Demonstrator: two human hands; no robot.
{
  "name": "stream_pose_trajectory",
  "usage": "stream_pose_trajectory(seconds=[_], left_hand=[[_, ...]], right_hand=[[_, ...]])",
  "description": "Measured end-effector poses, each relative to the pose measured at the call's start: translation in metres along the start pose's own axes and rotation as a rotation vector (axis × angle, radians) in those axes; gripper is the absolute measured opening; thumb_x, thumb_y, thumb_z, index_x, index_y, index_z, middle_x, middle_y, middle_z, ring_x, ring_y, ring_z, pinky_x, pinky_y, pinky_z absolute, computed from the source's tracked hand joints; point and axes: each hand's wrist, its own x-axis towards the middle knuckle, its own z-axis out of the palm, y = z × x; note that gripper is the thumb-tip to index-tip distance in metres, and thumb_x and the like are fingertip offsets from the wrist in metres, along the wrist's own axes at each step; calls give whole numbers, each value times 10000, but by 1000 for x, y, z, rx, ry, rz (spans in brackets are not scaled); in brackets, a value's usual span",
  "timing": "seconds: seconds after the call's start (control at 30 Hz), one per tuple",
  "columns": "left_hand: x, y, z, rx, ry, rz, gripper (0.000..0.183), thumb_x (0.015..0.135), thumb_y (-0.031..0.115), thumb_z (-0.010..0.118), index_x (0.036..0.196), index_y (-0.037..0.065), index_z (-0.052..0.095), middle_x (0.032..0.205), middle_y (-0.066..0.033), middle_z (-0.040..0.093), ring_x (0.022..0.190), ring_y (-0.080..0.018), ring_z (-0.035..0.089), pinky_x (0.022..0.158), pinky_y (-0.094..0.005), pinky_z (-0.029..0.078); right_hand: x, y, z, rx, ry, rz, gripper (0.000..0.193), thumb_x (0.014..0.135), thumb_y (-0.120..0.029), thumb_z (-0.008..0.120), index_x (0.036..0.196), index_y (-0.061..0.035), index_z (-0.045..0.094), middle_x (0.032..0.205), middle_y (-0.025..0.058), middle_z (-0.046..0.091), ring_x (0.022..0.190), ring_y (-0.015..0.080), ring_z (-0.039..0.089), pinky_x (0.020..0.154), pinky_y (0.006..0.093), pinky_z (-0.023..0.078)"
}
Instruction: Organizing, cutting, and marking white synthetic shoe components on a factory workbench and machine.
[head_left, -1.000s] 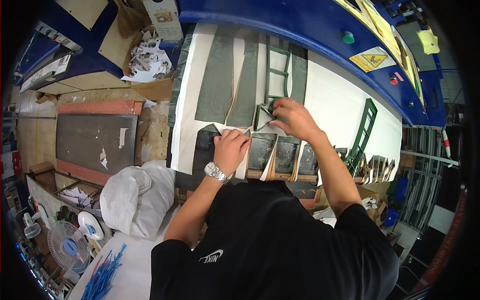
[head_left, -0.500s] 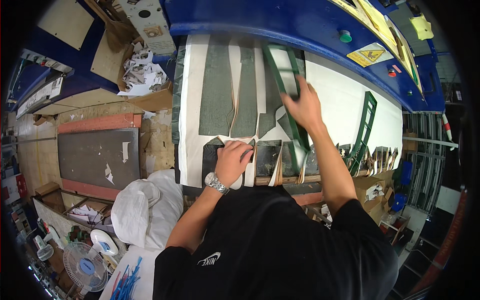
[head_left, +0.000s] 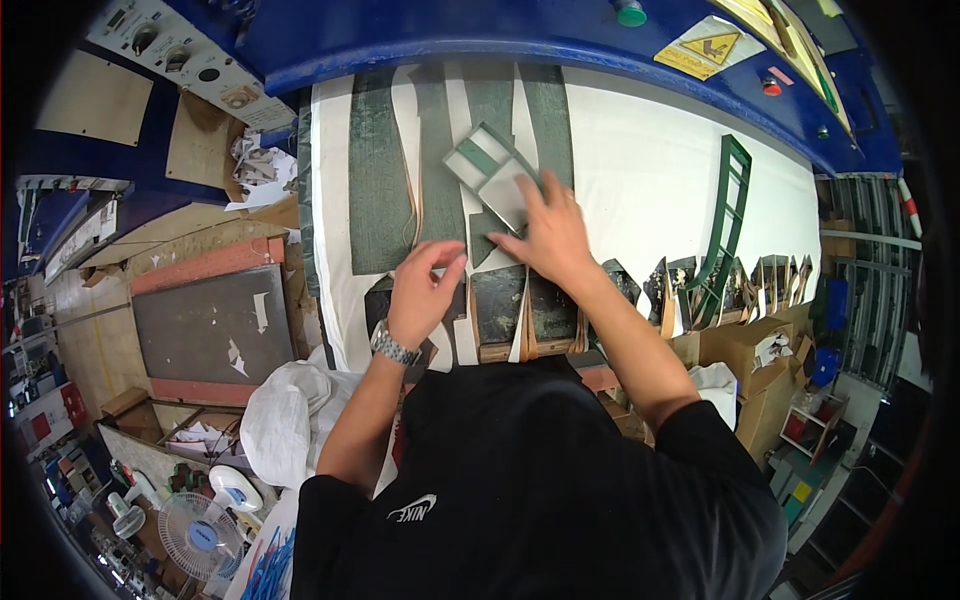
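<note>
Fingers (head_left: 527, 190) spread, the right hand (head_left: 556, 235) touches the green ladder-shaped frame (head_left: 495, 174), slanted over dark green strips (head_left: 373, 185) and farther left than before; left hand (head_left: 420, 292) loosely curled, contents unclear

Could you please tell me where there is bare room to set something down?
The white sheet is bare between the dark green strips, the green frame farther right and the blue machine behind. It is crowded leftward, around the left hand, right hand and second frame, and among dark pieces at the near edge.
</note>
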Motion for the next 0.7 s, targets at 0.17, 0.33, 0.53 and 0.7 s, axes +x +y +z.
stream_pose_trajectory(seconds=[0.17,0.33,0.53,0.7], left_hand=[[38,11,28,-298,45,-224,488,1020,171,718,1457,10,572,1323,-152,686,1129,-189,698,910,-318,572],[57,47,55,-774,-183,-65,608,1025,86,664,1572,22,408,1427,-125,607,1229,-172,637,1034,-324,529],[64,77,74,-857,-209,-38,480,1011,34,623,1473,3,496,1338,-71,662,1191,-148,641,1004,-317,524],[61,86,83,-679,-49,85,298,1045,137,648,1310,1,646,1240,-72,722,1133,-127,654,966,-332,542]], right_hand=[[24,7,-19,196,-343,55,585,857,-299,837,1397,-165,655,1500,343,458,1360,531,505,1111,542,485],[25,45,-80,636,-439,-100,487,886,-282,844,1340,-142,740,1510,313,440,1406,444,480,1179,462,416],[40,80,-106,659,-632,-208,563,875,-338,859,1376,-126,714,1422,263,475,1382,413,444,1172,455,396],[40,79,-106,615,-590,-387,649,857,-363,886,1412,-109,665,1440,319,442,1394,466,429,1211,487,338]])
